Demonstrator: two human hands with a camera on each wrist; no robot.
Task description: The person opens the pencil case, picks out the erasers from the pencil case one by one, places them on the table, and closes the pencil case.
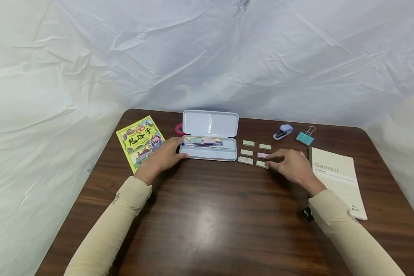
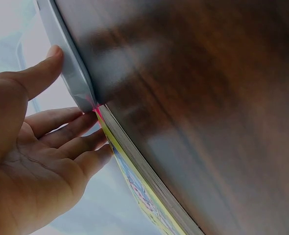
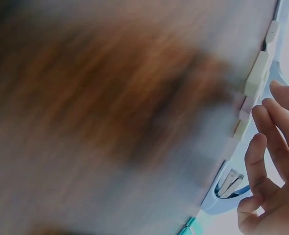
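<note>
A white pencil case point(image 1: 210, 154) lies with its lid up, pens and small green and pink blocks inside. My left hand point(image 1: 163, 154) holds its left end; in the left wrist view the thumb point(image 2: 49, 68) presses the front side and the fingers reach round the end. Several cream eraser-like blocks point(image 1: 246, 152) lie in two columns to the case's right, with a pink one point(image 1: 262, 155) among them. At the right column is my right hand point(image 1: 292, 164), its fingertips close to the pink block and the front cream one point(image 1: 262, 164). No block shows between those fingers.
A yellow comic book point(image 1: 134, 142) lies left of the case, with a pink ring point(image 1: 179, 129) behind it. A stapler point(image 1: 283, 131) and teal binder clip point(image 1: 305, 138) sit back right. A notebook point(image 1: 338, 184) and a black object point(image 1: 308, 214) are beside the right arm.
</note>
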